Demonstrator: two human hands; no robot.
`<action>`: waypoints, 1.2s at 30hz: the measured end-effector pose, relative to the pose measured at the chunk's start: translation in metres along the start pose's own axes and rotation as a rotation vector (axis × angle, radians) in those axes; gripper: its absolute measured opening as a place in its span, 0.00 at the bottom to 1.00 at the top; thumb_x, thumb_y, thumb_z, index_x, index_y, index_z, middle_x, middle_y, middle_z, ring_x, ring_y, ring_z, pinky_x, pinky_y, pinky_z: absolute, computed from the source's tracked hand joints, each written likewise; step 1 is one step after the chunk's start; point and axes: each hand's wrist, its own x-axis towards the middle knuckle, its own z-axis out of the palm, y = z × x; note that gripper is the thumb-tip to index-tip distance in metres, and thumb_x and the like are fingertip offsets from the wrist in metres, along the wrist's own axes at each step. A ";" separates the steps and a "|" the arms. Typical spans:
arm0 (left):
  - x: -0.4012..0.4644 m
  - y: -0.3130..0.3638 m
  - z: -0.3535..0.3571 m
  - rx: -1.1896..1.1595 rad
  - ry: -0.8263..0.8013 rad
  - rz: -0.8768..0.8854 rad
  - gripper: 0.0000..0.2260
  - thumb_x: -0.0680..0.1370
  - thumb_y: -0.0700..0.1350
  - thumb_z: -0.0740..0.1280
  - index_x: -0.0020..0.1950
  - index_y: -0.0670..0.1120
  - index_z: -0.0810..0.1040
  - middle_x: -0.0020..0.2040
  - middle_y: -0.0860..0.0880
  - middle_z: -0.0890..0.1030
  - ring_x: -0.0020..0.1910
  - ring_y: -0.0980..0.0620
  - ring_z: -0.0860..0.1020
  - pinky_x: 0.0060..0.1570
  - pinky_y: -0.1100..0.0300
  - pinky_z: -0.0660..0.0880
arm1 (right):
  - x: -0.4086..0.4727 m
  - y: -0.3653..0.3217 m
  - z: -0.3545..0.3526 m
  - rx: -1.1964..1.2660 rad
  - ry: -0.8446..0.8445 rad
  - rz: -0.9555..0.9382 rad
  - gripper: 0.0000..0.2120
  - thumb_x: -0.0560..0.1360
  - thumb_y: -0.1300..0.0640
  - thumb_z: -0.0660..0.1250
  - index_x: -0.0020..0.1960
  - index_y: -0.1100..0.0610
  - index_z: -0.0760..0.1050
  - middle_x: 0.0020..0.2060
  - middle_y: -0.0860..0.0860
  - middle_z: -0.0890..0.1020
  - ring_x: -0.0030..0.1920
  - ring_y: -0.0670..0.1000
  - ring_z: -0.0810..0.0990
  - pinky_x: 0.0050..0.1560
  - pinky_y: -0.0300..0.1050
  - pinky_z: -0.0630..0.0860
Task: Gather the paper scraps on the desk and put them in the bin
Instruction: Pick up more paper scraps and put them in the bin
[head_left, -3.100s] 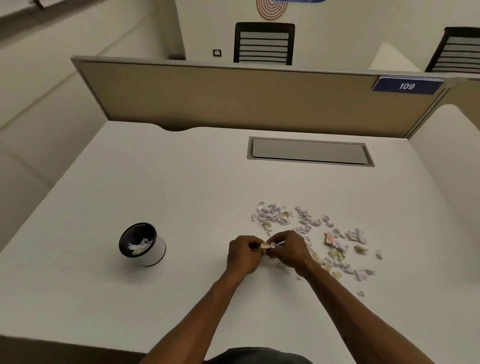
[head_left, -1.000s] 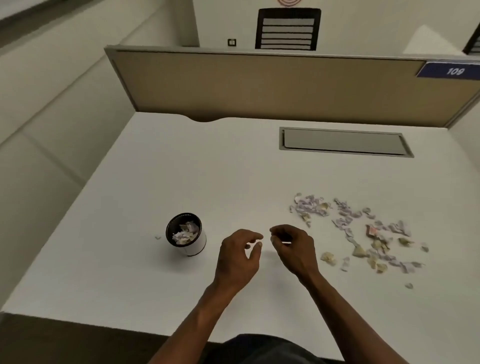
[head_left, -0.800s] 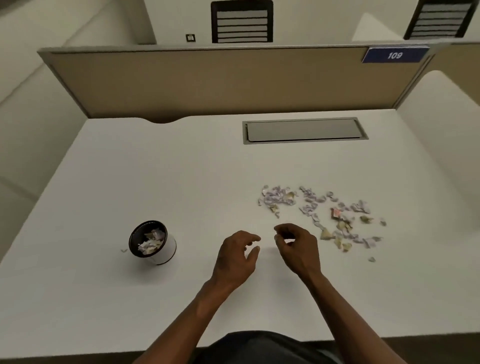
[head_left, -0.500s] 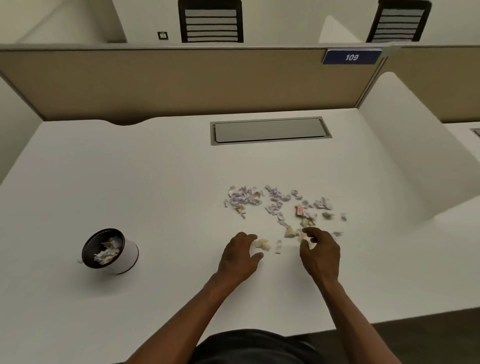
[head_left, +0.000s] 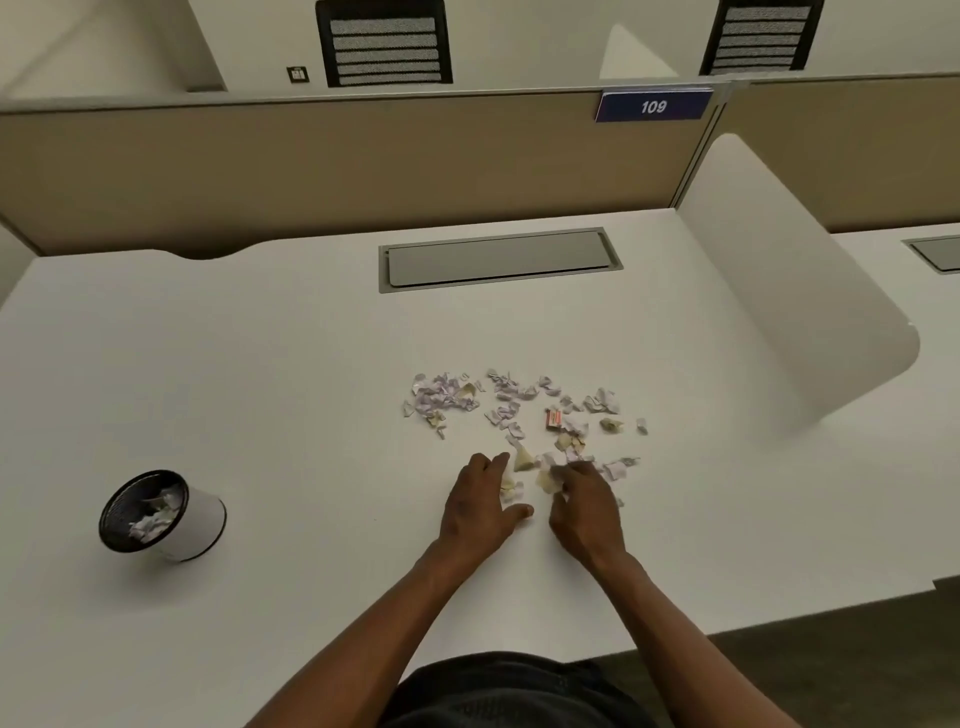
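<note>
Pale lilac and yellowish paper scraps (head_left: 511, 410) lie scattered on the white surface (head_left: 260, 364), at 12 o'clock from both hands. The left hand (head_left: 480, 501) and right hand (head_left: 584, 504) rest flat and spread, facing each other, probably to sweep the nearest scraps together; neither grips anything. At 9 o'clock, well apart, stands the small bin (head_left: 202, 519), already holding some scraps.

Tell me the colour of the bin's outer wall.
White, with a black rim, in the head view.

Blue plate (head_left: 653, 106) (on partition) reads "109".
</note>
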 end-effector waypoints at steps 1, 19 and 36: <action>0.002 0.003 0.001 0.011 -0.007 0.004 0.37 0.72 0.57 0.74 0.77 0.51 0.63 0.64 0.49 0.72 0.62 0.50 0.72 0.59 0.60 0.72 | 0.000 -0.001 0.002 0.007 -0.018 -0.023 0.19 0.72 0.68 0.63 0.61 0.60 0.80 0.55 0.55 0.80 0.54 0.57 0.80 0.51 0.43 0.75; 0.030 0.027 -0.007 0.061 -0.198 -0.113 0.51 0.68 0.52 0.79 0.81 0.49 0.49 0.70 0.42 0.66 0.69 0.43 0.70 0.63 0.54 0.70 | 0.023 -0.015 -0.005 0.130 -0.211 -0.137 0.09 0.64 0.52 0.71 0.39 0.57 0.79 0.37 0.53 0.73 0.35 0.53 0.71 0.30 0.35 0.58; -0.002 0.010 0.003 -0.097 0.197 -0.058 0.07 0.72 0.46 0.74 0.49 0.49 0.85 0.42 0.50 0.77 0.40 0.54 0.76 0.40 0.67 0.69 | 0.075 -0.016 -0.009 0.085 -0.121 -0.293 0.19 0.74 0.65 0.64 0.63 0.56 0.78 0.60 0.55 0.80 0.59 0.56 0.79 0.59 0.48 0.76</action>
